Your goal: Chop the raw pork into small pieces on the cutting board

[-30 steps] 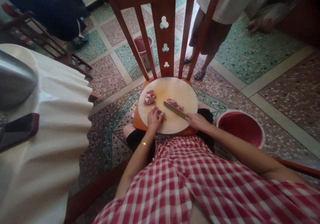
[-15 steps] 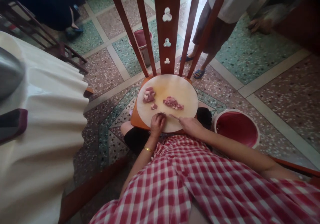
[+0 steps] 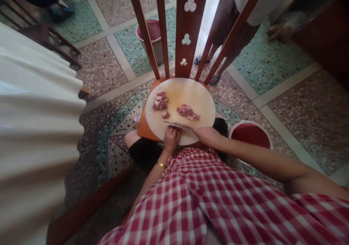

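A round pale cutting board rests on the seat of a wooden chair. My right hand grips the handle of a knife, whose blade points left across the near part of the board. Close against the blade, my left hand is closed with curled fingers on a piece of meat, mostly hidden by the knife and fingers. Beyond the blade lies a heap of finely cut meat. Larger meat chunks are piled at the board's left, with one small chunk apart from them.
A red-lined bucket stands on the floor to my right. Another bucket is behind the chair's slatted back. A cloth-covered table is at my left. A person in sandals stands beyond the chair, and another person's hand shows at upper right.
The knife has turned so its blade now shows lengthwise, reaching left past my left fingers. My left hand has shifted slightly nearer to me. The view has tilted, and the pot on the table is out of sight.
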{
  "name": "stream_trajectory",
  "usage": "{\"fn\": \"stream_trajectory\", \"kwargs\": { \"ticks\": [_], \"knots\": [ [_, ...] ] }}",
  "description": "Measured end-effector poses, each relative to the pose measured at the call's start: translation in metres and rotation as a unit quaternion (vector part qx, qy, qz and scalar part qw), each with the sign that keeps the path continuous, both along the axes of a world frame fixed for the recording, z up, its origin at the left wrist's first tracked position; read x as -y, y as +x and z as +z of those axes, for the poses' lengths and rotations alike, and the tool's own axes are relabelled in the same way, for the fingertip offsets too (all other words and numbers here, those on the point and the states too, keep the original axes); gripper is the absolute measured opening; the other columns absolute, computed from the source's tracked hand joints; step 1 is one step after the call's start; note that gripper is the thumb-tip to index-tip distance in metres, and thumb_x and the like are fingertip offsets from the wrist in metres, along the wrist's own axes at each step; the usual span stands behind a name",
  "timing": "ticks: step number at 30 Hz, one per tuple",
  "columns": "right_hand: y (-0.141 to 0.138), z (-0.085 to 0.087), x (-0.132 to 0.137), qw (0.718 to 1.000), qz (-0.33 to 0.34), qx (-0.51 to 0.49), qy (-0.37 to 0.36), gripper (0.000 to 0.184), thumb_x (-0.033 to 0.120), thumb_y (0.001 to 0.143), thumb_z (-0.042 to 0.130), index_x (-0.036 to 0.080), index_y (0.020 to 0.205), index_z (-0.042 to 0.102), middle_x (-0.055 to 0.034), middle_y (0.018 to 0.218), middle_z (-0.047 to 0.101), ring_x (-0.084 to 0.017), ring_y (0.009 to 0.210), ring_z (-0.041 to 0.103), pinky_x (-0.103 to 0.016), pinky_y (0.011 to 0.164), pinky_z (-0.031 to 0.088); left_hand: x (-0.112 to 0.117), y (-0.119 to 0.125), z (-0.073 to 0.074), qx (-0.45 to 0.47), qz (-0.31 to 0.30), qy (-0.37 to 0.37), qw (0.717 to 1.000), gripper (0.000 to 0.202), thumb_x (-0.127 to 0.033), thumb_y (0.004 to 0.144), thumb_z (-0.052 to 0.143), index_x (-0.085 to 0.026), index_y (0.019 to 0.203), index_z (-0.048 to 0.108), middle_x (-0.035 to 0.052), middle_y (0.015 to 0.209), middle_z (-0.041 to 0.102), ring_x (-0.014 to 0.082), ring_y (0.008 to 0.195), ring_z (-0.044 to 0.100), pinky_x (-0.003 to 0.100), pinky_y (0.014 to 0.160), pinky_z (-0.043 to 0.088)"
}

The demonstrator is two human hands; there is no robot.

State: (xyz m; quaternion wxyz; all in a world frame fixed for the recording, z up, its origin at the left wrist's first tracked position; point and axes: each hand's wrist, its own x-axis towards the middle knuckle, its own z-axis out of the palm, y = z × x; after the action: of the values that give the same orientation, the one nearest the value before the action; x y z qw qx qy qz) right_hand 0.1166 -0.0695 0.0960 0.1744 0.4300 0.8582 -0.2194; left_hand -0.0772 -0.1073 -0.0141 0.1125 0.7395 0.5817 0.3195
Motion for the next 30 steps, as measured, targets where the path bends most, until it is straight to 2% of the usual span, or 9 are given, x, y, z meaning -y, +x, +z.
{"fn": "stream_trajectory", "kwargs": {
  "ticks": [4,8,10,14,18,22,25,30],
  "knots": [
    [-0.037,-0.005,-0.014,1.000,-0.004,-0.017,-0.013,0.045,0.019,0.090,0.034,0.015,0.135,0.039,-0.0136,0.105,0.065,-0.023,0.093,0.062,-0.031,0.078,0.045,-0.004,0.000,0.001,-0.004,0.014,-0.020,1.000,0.021,-0.023,0.088,0.045,-0.018,0.100,0.062,0.0102,0.099,0.063,0.0228,0.104,0.055,0.042,0.091,0.046],
    [-0.064,-0.010,-0.021,0.999,0.006,-0.039,-0.002,0.042,0.019,0.092,0.027,0.011,0.130,0.043,-0.0142,0.102,0.065,-0.022,0.090,0.062,-0.031,0.077,0.045,-0.003,0.001,0.000,-0.009,0.019,-0.037,0.999,0.020,-0.022,0.087,0.045,-0.017,0.095,0.063,0.0116,0.092,0.063,0.0238,0.101,0.055,0.041,0.087,0.047],
    [-0.059,-0.010,-0.020,0.999,0.006,-0.040,-0.003,0.041,0.019,0.092,0.028,0.011,0.130,0.043,-0.0141,0.103,0.065,-0.022,0.090,0.062,-0.030,0.077,0.044,-0.002,0.001,0.001,-0.010,0.025,-0.036,0.999,0.020,-0.023,0.087,0.046,-0.017,0.094,0.063,0.0119,0.092,0.062,0.0233,0.099,0.056,0.040,0.086,0.047],
    [-0.022,-0.008,-0.015,1.000,-0.025,-0.001,-0.014,0.040,0.018,0.092,0.029,0.015,0.128,0.045,-0.0133,0.103,0.065,-0.022,0.091,0.062,-0.030,0.076,0.045,-0.001,0.003,0.007,0.009,0.042,-0.021,0.999,0.020,-0.026,0.088,0.047,-0.018,0.096,0.063,0.0112,0.103,0.058,0.0202,0.100,0.054,0.036,0.086,0.047],
    [0.002,0.002,-0.010,0.998,-0.050,0.026,-0.009,0.041,0.024,0.093,0.029,0.018,0.131,0.043,-0.0112,0.098,0.067,-0.023,0.087,0.063,-0.030,0.072,0.046,-0.002,0.003,0.006,0.041,0.040,-0.006,0.998,0.021,-0.027,0.089,0.047,-0.017,0.103,0.059,0.0115,0.106,0.058,0.0200,0.105,0.052,0.038,0.092,0.044],
    [0.000,0.008,0.000,0.998,-0.039,0.025,-0.031,0.042,0.030,0.091,0.038,0.017,0.130,0.043,-0.0118,0.099,0.067,-0.023,0.090,0.063,-0.029,0.075,0.045,-0.001,0.002,-0.002,0.026,0.046,-0.017,0.998,0.019,-0.027,0.088,0.046,-0.016,0.098,0.058,0.0123,0.098,0.059,0.0222,0.101,0.053,0.041,0.089,0.045],
    [-0.007,0.005,0.004,0.998,-0.032,0.029,-0.036,0.044,0.029,0.090,0.041,0.016,0.131,0.042,-0.0132,0.099,0.067,-0.025,0.090,0.063,-0.031,0.075,0.046,-0.001,0.001,-0.007,0.015,0.047,-0.019,0.999,0.020,-0.027,0.087,0.047,-0.016,0.101,0.058,0.0133,0.099,0.059,0.0236,0.100,0.053,0.042,0.089,0.045],
    [-0.043,-0.005,-0.012,0.999,-0.017,-0.021,-0.024,0.045,0.019,0.091,0.034,0.015,0.136,0.036,-0.0144,0.108,0.064,-0.023,0.097,0.061,-0.032,0.082,0.044,-0.002,0.002,-0.008,-0.002,0.072,-0.030,0.997,0.022,-0.028,0.086,0.048,-0.018,0.102,0.059,0.0123,0.098,0.059,0.0240,0.100,0.053,0.042,0.088,0.045]
  ]
}}
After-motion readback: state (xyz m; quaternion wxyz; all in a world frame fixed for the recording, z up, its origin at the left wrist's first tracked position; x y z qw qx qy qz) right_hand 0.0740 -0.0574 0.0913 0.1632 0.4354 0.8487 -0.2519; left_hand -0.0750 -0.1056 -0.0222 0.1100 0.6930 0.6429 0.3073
